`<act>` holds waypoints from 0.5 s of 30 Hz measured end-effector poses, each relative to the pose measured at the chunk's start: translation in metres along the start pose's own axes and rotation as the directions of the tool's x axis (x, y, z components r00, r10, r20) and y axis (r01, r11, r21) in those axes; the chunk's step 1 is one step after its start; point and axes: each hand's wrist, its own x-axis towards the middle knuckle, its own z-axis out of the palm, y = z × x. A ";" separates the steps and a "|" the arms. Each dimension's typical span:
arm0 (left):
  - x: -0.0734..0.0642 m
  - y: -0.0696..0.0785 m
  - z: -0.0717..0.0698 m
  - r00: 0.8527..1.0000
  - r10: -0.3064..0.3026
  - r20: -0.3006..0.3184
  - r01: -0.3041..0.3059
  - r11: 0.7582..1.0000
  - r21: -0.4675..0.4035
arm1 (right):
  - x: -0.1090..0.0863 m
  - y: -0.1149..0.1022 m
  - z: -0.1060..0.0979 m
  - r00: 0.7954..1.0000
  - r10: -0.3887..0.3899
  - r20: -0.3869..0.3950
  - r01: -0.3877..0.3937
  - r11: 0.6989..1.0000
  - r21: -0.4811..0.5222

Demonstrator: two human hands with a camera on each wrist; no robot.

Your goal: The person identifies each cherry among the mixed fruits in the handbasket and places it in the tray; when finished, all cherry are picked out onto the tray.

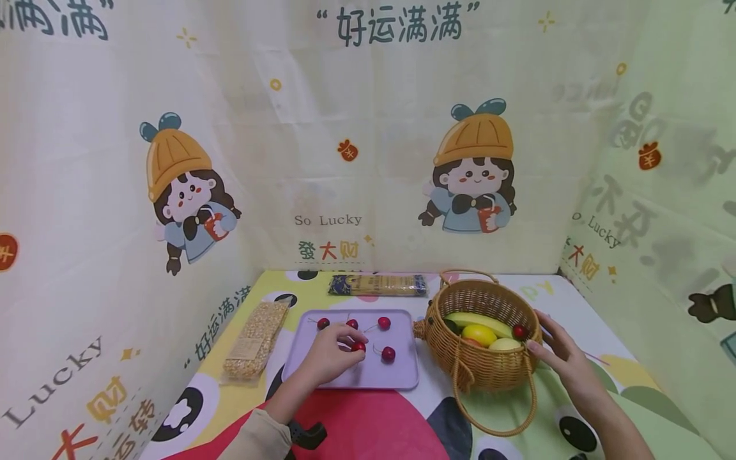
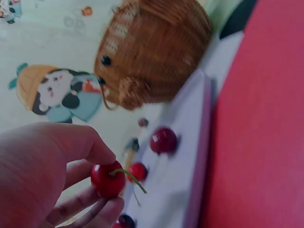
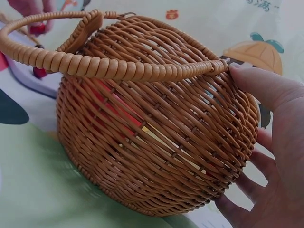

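Observation:
Between thumb and fingers my left hand (image 1: 333, 354) pinches a red cherry (image 2: 108, 179) with a green stem, over the lilac tray (image 1: 368, 379). Other cherries (image 1: 388, 354) with stems lie on that tray. To the right stands a brown wicker basket (image 3: 152, 137) with looped handles. My right hand (image 3: 280, 156) rests against its right side, thumb at the rim by the handle joint and fingers spread along the wall; some fingertips are hidden behind it. Inside the basket are a banana (image 1: 480, 322), a lemon (image 1: 479, 334), a cherry (image 1: 519, 331) and other partly hidden fruit.
A clear bag of corn kernels (image 1: 255, 342) lies left of the tray. Behind the tray lies a long pack of what looks like dried noodles (image 1: 377, 285). The basket's front handle (image 1: 497, 431) hangs toward me. Printed cloth walls (image 1: 379, 185) enclose the table's back and sides.

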 end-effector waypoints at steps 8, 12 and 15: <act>0.001 -0.022 -0.001 0.998 -0.068 0.003 0.067 0.994 0.091 | 0.002 -0.001 0.000 1.000 0.006 0.002 -0.006 1.000 -0.004; 0.002 -0.027 0.001 0.997 -0.077 0.013 0.075 0.992 0.102 | 0.002 -0.002 0.000 1.000 0.009 0.002 -0.009 1.000 -0.008; 0.003 -0.029 0.002 0.997 -0.073 0.015 0.071 0.992 0.104 | 0.002 -0.003 0.000 1.000 0.006 0.001 -0.006 1.000 -0.017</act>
